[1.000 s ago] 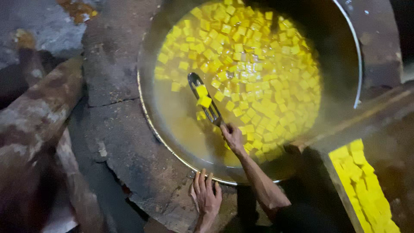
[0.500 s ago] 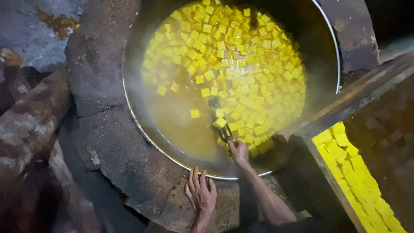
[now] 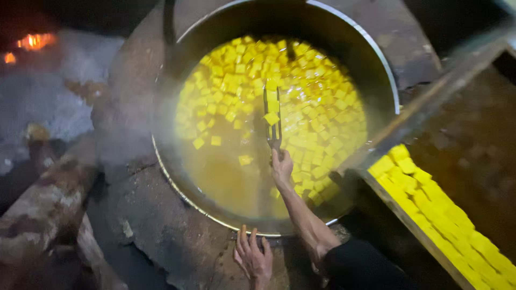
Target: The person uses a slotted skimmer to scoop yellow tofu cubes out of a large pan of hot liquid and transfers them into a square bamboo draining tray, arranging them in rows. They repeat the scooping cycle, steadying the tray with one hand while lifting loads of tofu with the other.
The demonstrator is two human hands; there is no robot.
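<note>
A large round metal pan [image 3: 376,64] is set into a stone hearth and holds yellow liquid with several floating yellow cubes [image 3: 301,102]. My right hand [image 3: 281,167] reaches over the pan and grips the handle of a long metal slotted ladle [image 3: 272,121]. The ladle's flat end lies among the cubes near the pan's middle, with one cube on it. My left hand [image 3: 252,258] rests flat, fingers spread, on the stone rim just below the pan's near edge.
A wooden tray [image 3: 430,236] at the lower right holds rows of yellow cubes [image 3: 435,204]. Rough logs [image 3: 48,204] lie at the lower left. Embers [image 3: 35,42] glow at the upper left. Steam hangs over the pan's left side.
The view has shifted, so the pan sits more central. My right hand has swung the ladle from pointing up-left to pointing straight away over the cubes. My left hand stays on the rim.
</note>
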